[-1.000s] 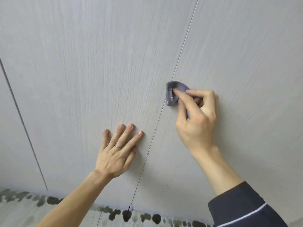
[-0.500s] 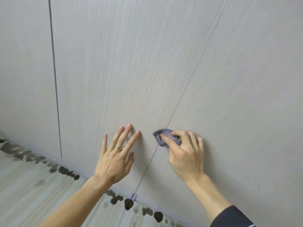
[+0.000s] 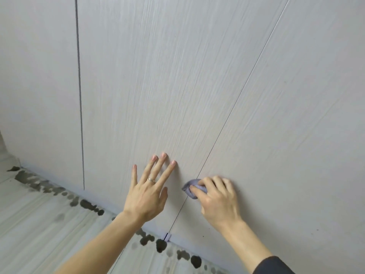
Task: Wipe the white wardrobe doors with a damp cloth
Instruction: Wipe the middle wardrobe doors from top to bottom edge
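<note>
Two pale woodgrain wardrobe doors (image 3: 158, 76), bunched grey cloth (image 3: 190, 189) under right hand (image 3: 219, 202)

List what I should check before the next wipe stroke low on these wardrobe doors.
1. Grip on the cloth: ok, the right hand has its fingers curled over it.
2. Contact with the surface: ok, the cloth is pressed at the seam, low on the right door.
3. Stroke path free of the left hand: ok, it lies with straight fingers on the middle door, left of the seam and apart from the cloth.
4. Lower right door clean: not ok, dark specks show below the right hand.
5. Cloth dampness: cannot tell.
</note>
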`<action>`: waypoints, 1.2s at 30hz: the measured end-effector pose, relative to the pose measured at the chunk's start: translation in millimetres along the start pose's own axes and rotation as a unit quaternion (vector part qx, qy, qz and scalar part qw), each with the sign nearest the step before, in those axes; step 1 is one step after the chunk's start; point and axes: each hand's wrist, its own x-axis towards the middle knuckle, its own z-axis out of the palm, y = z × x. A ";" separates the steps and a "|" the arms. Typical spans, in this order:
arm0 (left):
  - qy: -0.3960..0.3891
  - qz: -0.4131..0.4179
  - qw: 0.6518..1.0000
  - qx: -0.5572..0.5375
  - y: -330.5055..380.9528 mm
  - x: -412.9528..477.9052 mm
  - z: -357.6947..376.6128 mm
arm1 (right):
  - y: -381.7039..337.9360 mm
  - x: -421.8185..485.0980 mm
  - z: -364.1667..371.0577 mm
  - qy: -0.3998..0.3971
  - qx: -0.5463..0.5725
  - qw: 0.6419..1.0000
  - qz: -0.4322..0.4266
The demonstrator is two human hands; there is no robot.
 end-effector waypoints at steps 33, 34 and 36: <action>0.011 0.133 0.990 0.039 35.2 9.6 -27.5 | 73.0 -12.9 -73.3 0.203 0.098 0.915 0.334; 0.014 0.141 0.989 0.037 42.5 14.0 -26.8 | 74.3 -11.5 -71.5 0.224 0.106 0.908 0.339; 0.023 0.145 0.989 0.033 49.7 19.3 -24.6 | 61.9 -18.4 -55.1 0.208 0.109 0.921 0.310</action>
